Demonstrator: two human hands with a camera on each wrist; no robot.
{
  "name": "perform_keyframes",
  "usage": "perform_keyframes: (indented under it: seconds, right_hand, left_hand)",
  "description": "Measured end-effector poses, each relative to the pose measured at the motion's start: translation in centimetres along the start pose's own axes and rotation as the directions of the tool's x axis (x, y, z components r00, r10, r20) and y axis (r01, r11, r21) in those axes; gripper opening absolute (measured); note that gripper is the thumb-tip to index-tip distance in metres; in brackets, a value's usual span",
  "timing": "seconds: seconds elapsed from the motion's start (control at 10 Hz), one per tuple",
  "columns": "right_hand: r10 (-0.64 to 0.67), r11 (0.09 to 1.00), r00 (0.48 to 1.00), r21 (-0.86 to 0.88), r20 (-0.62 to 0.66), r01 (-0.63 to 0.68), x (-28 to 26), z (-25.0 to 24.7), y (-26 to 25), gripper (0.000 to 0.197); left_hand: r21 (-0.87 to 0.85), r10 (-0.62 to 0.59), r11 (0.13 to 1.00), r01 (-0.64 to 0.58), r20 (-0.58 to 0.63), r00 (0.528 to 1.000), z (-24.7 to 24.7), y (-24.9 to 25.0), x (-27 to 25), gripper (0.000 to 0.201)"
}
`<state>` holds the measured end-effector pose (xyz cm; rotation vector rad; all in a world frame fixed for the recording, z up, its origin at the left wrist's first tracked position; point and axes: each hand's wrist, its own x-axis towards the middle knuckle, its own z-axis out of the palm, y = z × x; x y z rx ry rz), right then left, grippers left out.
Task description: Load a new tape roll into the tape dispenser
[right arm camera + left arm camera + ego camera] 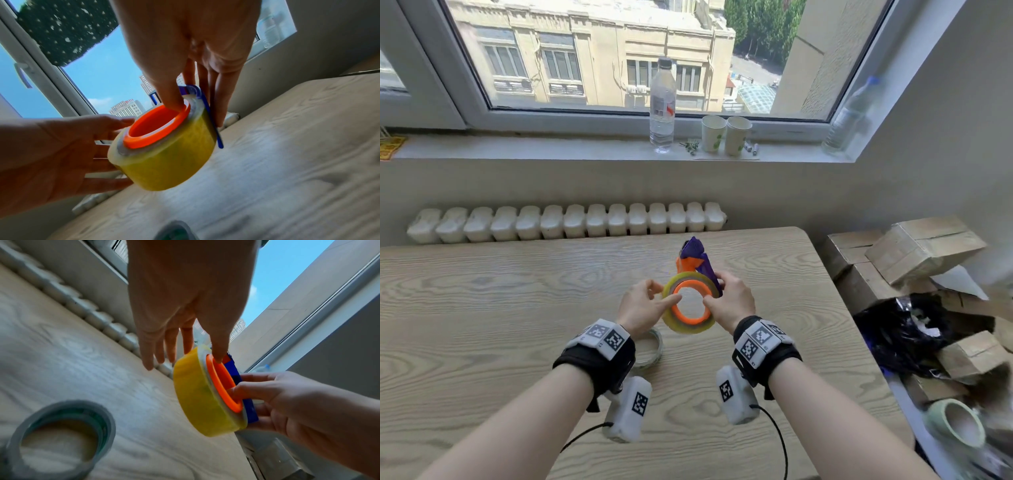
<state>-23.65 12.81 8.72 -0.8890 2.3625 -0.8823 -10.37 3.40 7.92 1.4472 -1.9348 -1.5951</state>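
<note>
A yellow tape roll sits around the orange hub of the purple-and-orange tape dispenser, held up over the wooden table. My left hand pinches the roll, thumb on the hub's rim and fingers behind it. My right hand grips the dispenser, thumb hooked inside the hub and fingers behind the blue frame. The left wrist view shows the roll, hub, frame and both hands. The right wrist view shows the roll, hub and frame.
A second, greyish tape ring lies on the table under my left wrist. Cardboard boxes, a black bag and a pale green roll crowd the right. A radiator, bottle and cups are behind.
</note>
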Motion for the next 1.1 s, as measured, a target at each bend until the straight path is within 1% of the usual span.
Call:
perform_keyframes:
  seconds: [0.1,0.2,0.3,0.4,0.5,0.6,0.7,0.8,0.9,1.0,1.1]
  right_hand:
    - [0.087,0.994,0.996,-0.073,0.023,-0.085,-0.2,0.4,2.5,0.028]
    - [0.158,0.982,0.986,-0.111,0.046,-0.152,-0.1,1.2,4.9,0.026]
    - [0.21,0.971,0.975,-0.13,0.074,-0.2,0.1,2.2,7.0,0.031]
    - [0.23,0.966,0.968,-0.145,0.097,-0.215,0.3,2.7,8.7,0.03]
    - [0.246,0.961,0.961,-0.157,0.126,-0.226,0.2,3.2,9.7,0.028]
    - [0.254,0.959,0.956,-0.165,0.148,-0.229,0.1,3.9,10.8,0.03]
    - [0.265,0.954,0.951,-0.184,0.158,-0.235,0.0,4.3,11.7,0.027]
    - [0.253,0.958,0.954,-0.176,0.162,-0.224,0.0,4.9,12.3,0.029]
    - [0.248,0.959,0.953,-0.187,0.177,-0.215,-0.1,5.2,12.4,0.034]
    - [0.232,0.965,0.951,-0.17,0.204,-0.199,0.1,5.2,12.6,0.04]
    - [0.241,0.968,0.939,-0.127,0.247,-0.215,0.1,4.9,12.8,0.045]
  left_hand:
    - [0.051,-0.066,0.997,0.062,0.068,0.996,2.4,-2.6,0.9,0.051]
    - [0.084,-0.125,0.989,0.119,0.08,0.989,4.2,-3.8,0.9,0.052]
    - [0.179,-0.176,0.97,0.165,0.048,0.983,5.5,-4.1,0.4,0.021]
    - [0.201,-0.179,0.965,0.166,0.044,0.983,6.9,-5.1,0.4,0.026]
    - [0.216,-0.161,0.966,0.144,0.067,0.985,7.7,-6.1,0.4,0.028]
    - [0.203,-0.155,0.97,0.131,0.106,0.982,8.2,-7.2,0.6,0.017]
    - [0.191,-0.192,0.969,0.157,0.182,0.964,8.6,-7.9,0.8,0.024]
    - [0.176,-0.215,0.968,0.18,0.209,0.954,8.9,-8.2,0.6,0.047]
    - [0.167,-0.247,0.963,0.21,0.239,0.939,9.2,-8.2,0.1,0.073]
    - [0.155,-0.238,0.966,0.205,0.241,0.941,9.4,-8.2,0.0,0.07]
    - [0.174,-0.206,0.971,0.163,0.269,0.941,9.2,-7.9,-0.1,0.066]
